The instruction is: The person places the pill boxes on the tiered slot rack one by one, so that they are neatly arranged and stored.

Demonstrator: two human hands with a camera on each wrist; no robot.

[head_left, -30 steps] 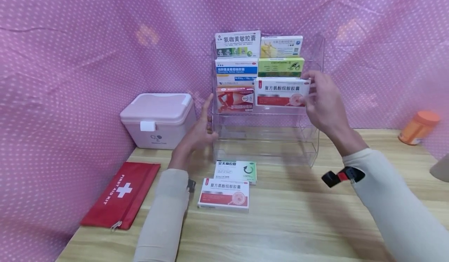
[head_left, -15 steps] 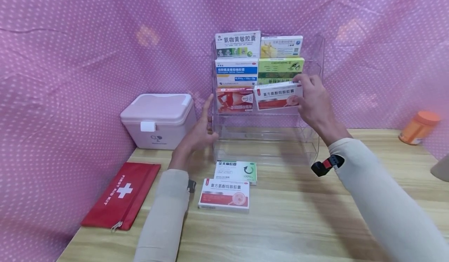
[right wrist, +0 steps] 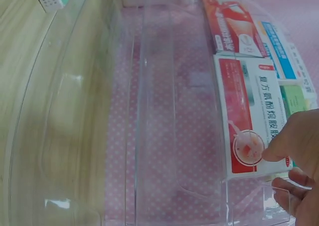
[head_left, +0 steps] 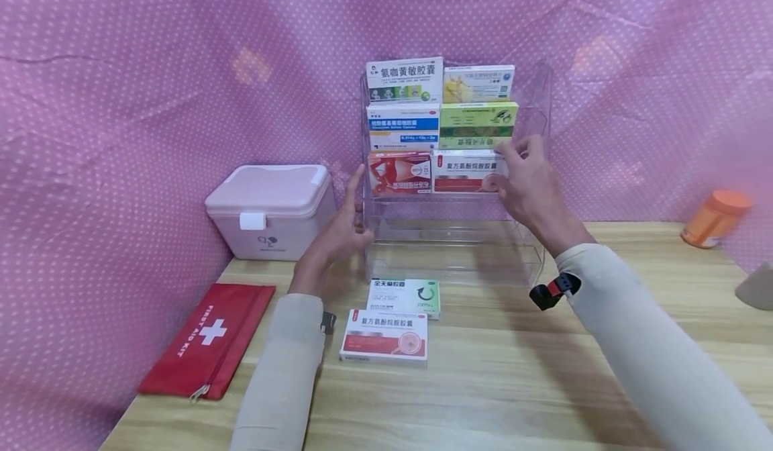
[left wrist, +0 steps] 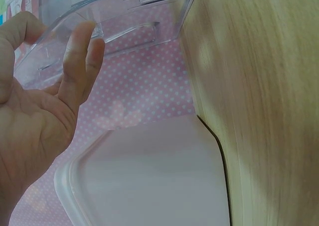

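1. My right hand (head_left: 531, 182): fingertips pinch the right end of the white-red box (head_left: 468, 172), standing in the clear rack (head_left: 531, 249), third tier, beside a red box (head_left: 400, 174).
2. My left hand (head_left: 341, 226): fingers straight, flat against the rack's left wall.

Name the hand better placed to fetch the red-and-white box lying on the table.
Probably the left hand: it merely rests against the clear rack, nearer the box. The right hand is at the shelved box.

A pale wooden table (head_left: 543, 397) fills the foreground. Pink cloth (head_left: 121, 68) with white dots hangs behind the table and along its left side, creased and softly lit.
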